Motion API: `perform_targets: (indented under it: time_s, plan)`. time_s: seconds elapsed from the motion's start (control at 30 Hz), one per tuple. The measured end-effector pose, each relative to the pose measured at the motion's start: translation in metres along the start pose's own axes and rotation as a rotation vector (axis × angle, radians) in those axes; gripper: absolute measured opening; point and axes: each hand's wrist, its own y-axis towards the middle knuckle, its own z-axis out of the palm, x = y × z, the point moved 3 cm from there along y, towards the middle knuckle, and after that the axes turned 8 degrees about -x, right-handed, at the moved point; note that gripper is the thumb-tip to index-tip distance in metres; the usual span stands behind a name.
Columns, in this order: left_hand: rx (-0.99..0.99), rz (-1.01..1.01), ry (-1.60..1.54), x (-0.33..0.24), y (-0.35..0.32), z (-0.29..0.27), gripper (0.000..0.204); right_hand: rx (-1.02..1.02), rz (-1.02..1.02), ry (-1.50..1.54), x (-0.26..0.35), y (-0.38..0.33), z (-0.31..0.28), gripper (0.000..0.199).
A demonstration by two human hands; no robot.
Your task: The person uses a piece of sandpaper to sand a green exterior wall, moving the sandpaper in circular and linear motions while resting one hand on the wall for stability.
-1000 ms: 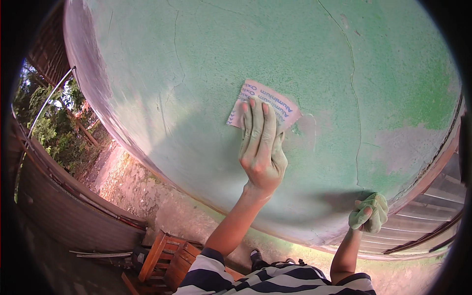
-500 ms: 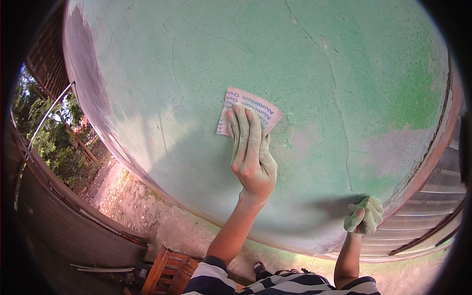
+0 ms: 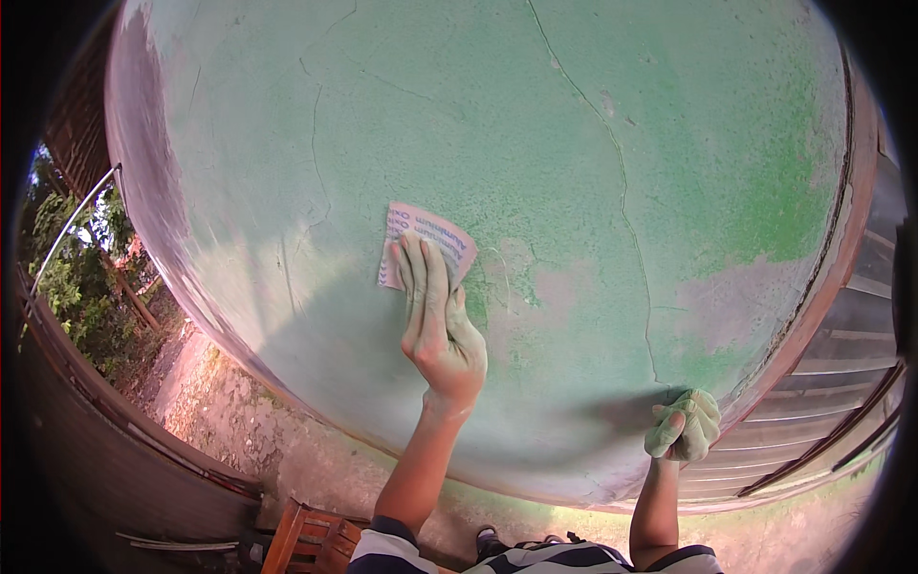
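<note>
My left hand presses a pinkish sheet of sandpaper flat against a green painted wall. Its fingers lie straight over the sheet's printed backing, with pale dust coating the skin. The abrasive side faces the wall, hidden from view. Lower and to the right, my right hand is curled into a fist close to the wall's bottom right part, thick with greenish dust. What it may hold inside its fingers is hidden.
Thin cracks run down the wall, and bare greyish patches break its paint. At lower left stands an orange-brown wooden chair or bench. Slatted panels lie beyond the wall's right edge; plants grow at far left.
My left hand has slid down and to the left over the wall with the sandpaper. The whole view has shifted slightly; my right hand keeps its place by the wall.
</note>
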Motion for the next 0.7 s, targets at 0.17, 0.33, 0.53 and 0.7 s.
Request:
perform_targets:
  time_s: [0.17,0.33,0.53,0.7]
  plan:
    - [-0.064,0.053,0.081,0.009,-0.015,-0.006,0.039,-0.060,-0.018,0.005,0.004,-0.006,0.006,0.030]
    - [0.111,0.248,0.024,0.012,-0.101,-0.016,0.031,0.017,0.020,-0.033,0.011,-0.005,0.013,0.034]
    - [0.096,0.252,-0.063,0.027,0.032,-0.009,0.037,-0.122,0.099,-0.217,0.015,-0.008,0.025,0.042]
    - [0.235,0.433,-0.169,0.018,-0.018,-0.004,0.041,-0.181,0.159,-0.286,0.017,-0.014,0.026,0.043]
